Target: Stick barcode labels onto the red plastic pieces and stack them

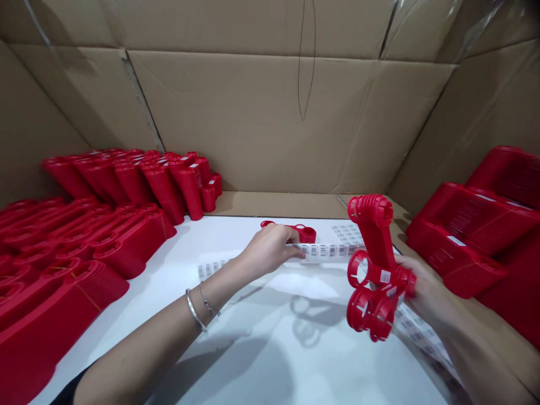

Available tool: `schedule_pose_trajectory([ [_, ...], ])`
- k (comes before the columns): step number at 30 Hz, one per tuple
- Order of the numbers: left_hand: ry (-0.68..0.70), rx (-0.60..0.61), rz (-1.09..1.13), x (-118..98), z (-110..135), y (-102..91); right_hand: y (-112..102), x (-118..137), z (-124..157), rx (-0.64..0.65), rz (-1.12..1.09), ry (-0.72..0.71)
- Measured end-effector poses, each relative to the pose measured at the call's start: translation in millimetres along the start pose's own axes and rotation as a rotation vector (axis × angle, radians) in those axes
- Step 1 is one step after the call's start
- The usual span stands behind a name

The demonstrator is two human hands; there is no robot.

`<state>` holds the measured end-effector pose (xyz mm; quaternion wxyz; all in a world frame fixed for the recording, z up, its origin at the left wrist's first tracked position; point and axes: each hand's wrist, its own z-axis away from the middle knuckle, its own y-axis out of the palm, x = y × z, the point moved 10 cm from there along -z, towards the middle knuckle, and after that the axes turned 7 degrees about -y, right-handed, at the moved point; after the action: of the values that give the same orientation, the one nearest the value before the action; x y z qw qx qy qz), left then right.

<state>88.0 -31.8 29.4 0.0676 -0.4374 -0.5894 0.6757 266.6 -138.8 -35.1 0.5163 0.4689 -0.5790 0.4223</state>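
Note:
My left hand (274, 247), with two bracelets at the wrist, pinches a long strip of white barcode labels (324, 251) over the white table. My right hand (422, 287) holds up a small stack of red plastic pieces with round rings (375, 242), and its fingers are partly hidden behind them. A small white label (385, 276) sticks to one of these pieces. Just behind my left hand another red ringed piece (307, 233) lies on the table. The label strip runs rightward behind the red stack, and more of it shows under my right forearm.
Many stacked red pieces (160, 180) stand at the left, with banded bundles (80, 287) in front of them. More red bundles (459, 259) are piled at the right. Cardboard walls (253, 124) enclose the white table (236, 360). A thin wire loop (302, 112) hangs at the back.

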Motion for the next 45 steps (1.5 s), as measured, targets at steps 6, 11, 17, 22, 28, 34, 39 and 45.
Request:
schedule_pose_trajectory([
  [6,0.018,0.028,0.055,-5.1,1.7,0.6,-11.0,3.3,1.2,-0.042,0.028,-0.031],
  [11,0.018,-0.016,0.016,-1.5,0.1,-10.5,-24.9,9.2,3.5,-0.078,-0.003,-0.033],
  [17,0.001,-0.057,-0.067,-1.8,1.5,-16.3,-39.8,-0.4,1.5,-0.075,0.003,-0.056],
  [22,0.029,0.009,-0.029,-4.9,3.1,-9.9,-37.6,-1.1,1.5,-0.079,-0.017,-0.037],
  [28,0.075,-0.004,-0.092,-1.7,1.6,-10.5,-41.6,15.8,2.1,-0.156,-0.052,-0.099],
  [34,0.031,-0.019,-0.141,17.2,-5.7,-17.2,-48.8,21.2,5.2,-0.231,-0.085,-0.119],
  [39,0.076,0.039,-0.108,15.6,-5.6,-12.6,-48.7,19.5,5.7,-0.241,-0.092,-0.084],
  [45,0.076,0.054,-0.166,19.5,-3.9,-16.6,-56.8,19.6,6.2,-0.283,-0.083,-0.075],
])
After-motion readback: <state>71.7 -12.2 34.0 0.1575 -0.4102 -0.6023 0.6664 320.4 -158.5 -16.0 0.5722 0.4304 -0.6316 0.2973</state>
